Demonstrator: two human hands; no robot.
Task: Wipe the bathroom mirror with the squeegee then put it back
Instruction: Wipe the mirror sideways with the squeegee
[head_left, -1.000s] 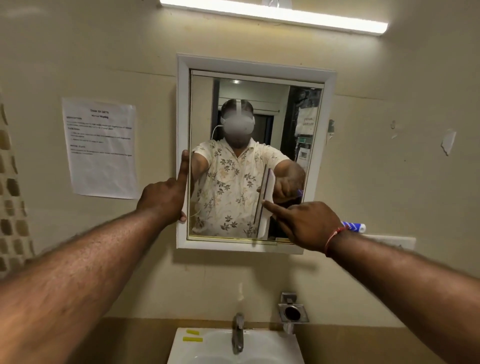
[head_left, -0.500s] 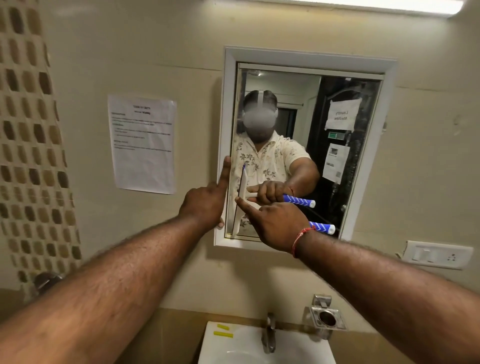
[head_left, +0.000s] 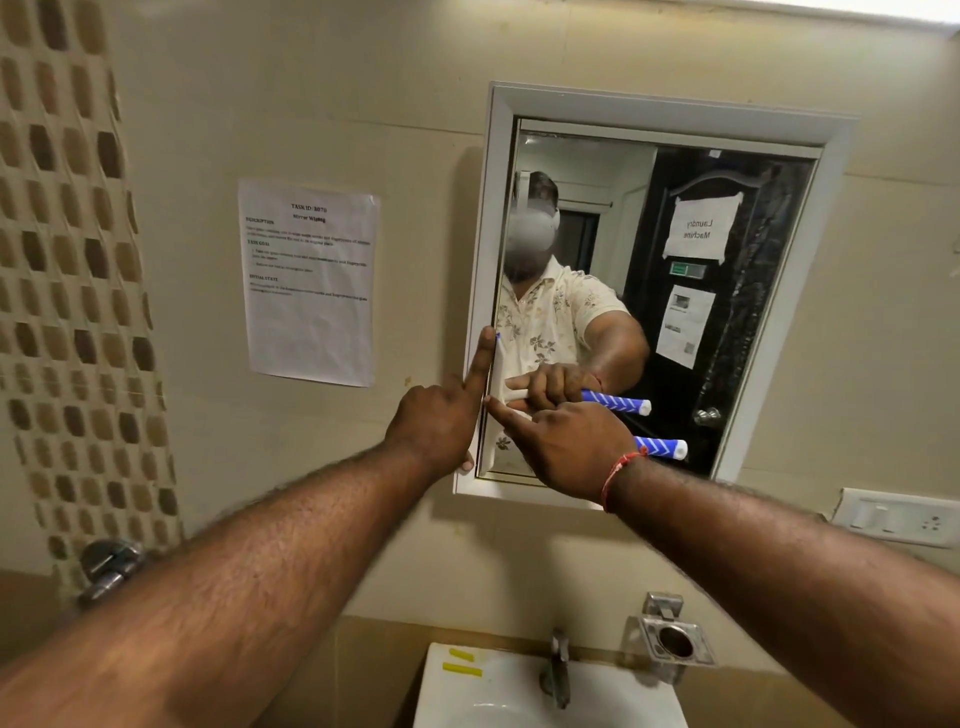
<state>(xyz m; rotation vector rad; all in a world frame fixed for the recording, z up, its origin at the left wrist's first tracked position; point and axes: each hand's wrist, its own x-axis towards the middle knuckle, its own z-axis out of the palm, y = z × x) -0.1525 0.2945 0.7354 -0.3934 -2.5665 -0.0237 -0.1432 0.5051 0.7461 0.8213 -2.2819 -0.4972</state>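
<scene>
A white-framed mirror (head_left: 748, 130) hangs on the beige wall. My right hand (head_left: 566, 447) grips the squeegee (head_left: 661, 448) by its blue-and-white striped handle, index finger stretched along it. Its white blade stands upright against the glass at the mirror's left edge, mostly hidden by my hands. My left hand (head_left: 441, 415) rests on the left side of the frame, index finger pointing up, thumb under the lower corner. The glass reflects my arm and the squeegee.
A printed paper sheet (head_left: 310, 283) is taped left of the mirror. Below are a white sink (head_left: 457, 696) with a tap (head_left: 557, 670), and a metal holder (head_left: 672, 642) on the wall. A switch plate (head_left: 898, 517) sits at right, a mosaic tile strip (head_left: 67, 260) at left.
My right hand has swept the squeegee leftward across the glass to the mirror's left edge, beside my left hand. The view has swung left, so the mirror now sits further right.
</scene>
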